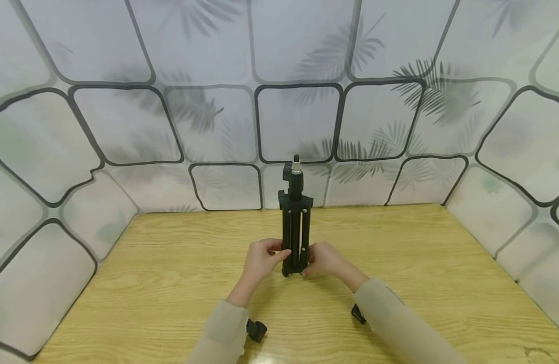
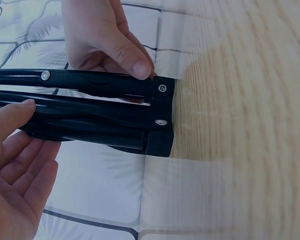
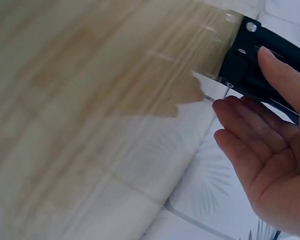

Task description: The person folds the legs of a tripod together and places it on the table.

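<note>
A folded black light stand (image 1: 296,222) stands upright on the wooden table, its legs closed together and a silver-and-black stud at its top. On its left side my left hand (image 1: 262,258) pinches the lower legs, thumb in front and fingers behind. My right hand (image 1: 325,259) grips the stand near its foot from the right. In the left wrist view, the right thumb lies on the outer leg (image 2: 90,82) close to the riveted bottom bracket (image 2: 161,107). The right wrist view has the right hand (image 3: 275,150) with its thumb against the stand and the other fingers loosely curved.
The wooden table (image 1: 179,283) runs back to a pale patterned backdrop (image 1: 215,121) with dark outlines and leaf prints, which also closes in both sides. A small black device (image 1: 257,331) shows by the left sleeve, another black piece (image 1: 358,314) below the right sleeve.
</note>
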Demonstrator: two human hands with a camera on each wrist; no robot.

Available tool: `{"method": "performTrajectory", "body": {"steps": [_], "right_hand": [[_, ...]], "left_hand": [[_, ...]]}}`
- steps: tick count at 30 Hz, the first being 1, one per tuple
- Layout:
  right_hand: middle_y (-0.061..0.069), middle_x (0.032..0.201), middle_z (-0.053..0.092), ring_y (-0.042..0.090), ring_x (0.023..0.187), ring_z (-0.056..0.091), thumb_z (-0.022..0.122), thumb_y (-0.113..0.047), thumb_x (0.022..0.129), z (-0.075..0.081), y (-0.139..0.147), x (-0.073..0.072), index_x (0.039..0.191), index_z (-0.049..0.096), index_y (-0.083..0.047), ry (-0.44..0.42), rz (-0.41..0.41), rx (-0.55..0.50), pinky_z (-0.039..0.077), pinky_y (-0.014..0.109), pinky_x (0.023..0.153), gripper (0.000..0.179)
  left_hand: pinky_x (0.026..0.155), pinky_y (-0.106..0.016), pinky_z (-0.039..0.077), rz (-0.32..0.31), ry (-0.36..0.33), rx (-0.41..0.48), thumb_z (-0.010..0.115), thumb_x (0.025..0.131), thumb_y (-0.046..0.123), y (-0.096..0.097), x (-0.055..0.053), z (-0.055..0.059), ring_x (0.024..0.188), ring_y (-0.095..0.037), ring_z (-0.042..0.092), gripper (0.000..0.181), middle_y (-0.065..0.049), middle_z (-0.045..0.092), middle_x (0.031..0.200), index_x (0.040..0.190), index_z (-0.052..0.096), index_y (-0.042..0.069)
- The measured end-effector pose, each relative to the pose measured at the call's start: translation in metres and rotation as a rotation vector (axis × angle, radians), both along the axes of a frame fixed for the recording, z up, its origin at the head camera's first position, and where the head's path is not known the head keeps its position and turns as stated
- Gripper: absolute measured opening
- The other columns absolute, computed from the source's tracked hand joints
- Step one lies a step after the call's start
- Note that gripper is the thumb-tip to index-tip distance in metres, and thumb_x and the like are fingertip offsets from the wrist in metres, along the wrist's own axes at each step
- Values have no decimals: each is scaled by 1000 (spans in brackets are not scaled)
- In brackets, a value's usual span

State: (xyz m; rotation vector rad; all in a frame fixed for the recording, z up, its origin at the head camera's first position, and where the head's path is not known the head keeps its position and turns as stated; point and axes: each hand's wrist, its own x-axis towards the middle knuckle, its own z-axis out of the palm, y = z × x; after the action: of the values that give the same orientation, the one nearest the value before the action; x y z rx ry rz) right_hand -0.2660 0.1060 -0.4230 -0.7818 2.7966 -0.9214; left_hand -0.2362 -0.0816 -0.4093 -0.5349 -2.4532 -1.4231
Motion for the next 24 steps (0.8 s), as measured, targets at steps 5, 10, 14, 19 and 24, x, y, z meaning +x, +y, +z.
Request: {"method": "performTrajectory", "body": {"steps": [5,10,14,19,24], "right_hand": [[3,66,63,12,58,58,80,-7,59,-2,-2,-1,77,65,-1,0,28,-20,48,26,55,25],[2,62,62,10,54,56,81,-7,58,-5,-3,-3,74,64,-1,10,22,-4,46,24,51,23],[3,62,62,10,54,56,81,-7,58,-6,-4,-3,73,64,-1,22,18,3,46,25,51,23],[2,59,61,11,52,55,81,-8,58,-5,-6,0,69,64,-1,35,5,22,46,24,50,22],[1,58,60,9,51,53,81,-8,58,-4,-5,1,66,63,-3,52,5,27,45,24,49,20]], "left_hand": [[66,-27,49,12,-18,5,68,78,16,0,0,0,76,-16,62,22,-6,66,83,95,68,1],[67,-28,50,15,-36,8,68,78,16,1,-1,0,77,-16,62,23,-6,66,84,96,68,1],[69,-29,49,16,-64,28,69,78,20,-1,0,2,81,-16,61,27,-6,66,88,99,67,3],[72,-34,49,44,8,181,72,75,21,-6,3,16,84,-20,61,31,-11,65,91,98,66,0],[69,-39,50,34,267,329,73,72,7,-7,6,53,78,-27,61,22,-16,65,86,89,66,-5]]}}
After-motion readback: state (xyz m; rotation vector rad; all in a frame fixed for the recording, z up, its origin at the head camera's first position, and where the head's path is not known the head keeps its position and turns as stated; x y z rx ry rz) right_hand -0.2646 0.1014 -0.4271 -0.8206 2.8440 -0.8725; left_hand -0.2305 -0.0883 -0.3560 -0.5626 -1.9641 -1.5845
